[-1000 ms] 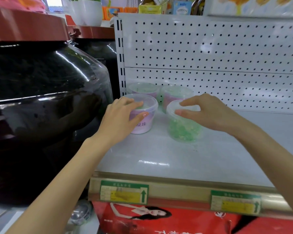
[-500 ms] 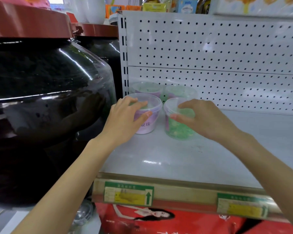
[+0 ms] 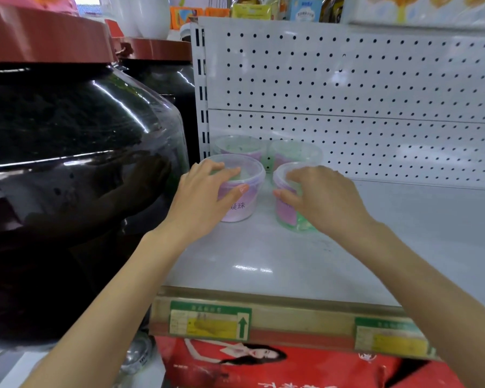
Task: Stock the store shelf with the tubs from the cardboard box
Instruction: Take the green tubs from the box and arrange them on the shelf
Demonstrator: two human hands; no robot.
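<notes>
Two clear lidded tubs stand side by side on the grey shelf [image 3: 263,247], in its back left corner. My left hand [image 3: 205,200] grips the pink tub [image 3: 245,208] from the left, fingers over its lid. My right hand [image 3: 325,200] is wrapped over the green tub [image 3: 287,214], whose pink label faces left. Behind them two more tubs, the rear left tub [image 3: 240,145] and the rear right tub [image 3: 294,154], stand against the white pegboard [image 3: 347,93]. The cardboard box is out of view.
A large dark glass jar [image 3: 67,177] with a red lid stands close on the left of the shelf post. Price tags [image 3: 210,320] line the shelf's front rail. A red printed package [image 3: 263,365] lies below. Goods stand on top of the unit.
My right hand has slid the green tub back and left, close beside the pink one, and turned it so its pink label shows. My left hand stays on the pink tub.
</notes>
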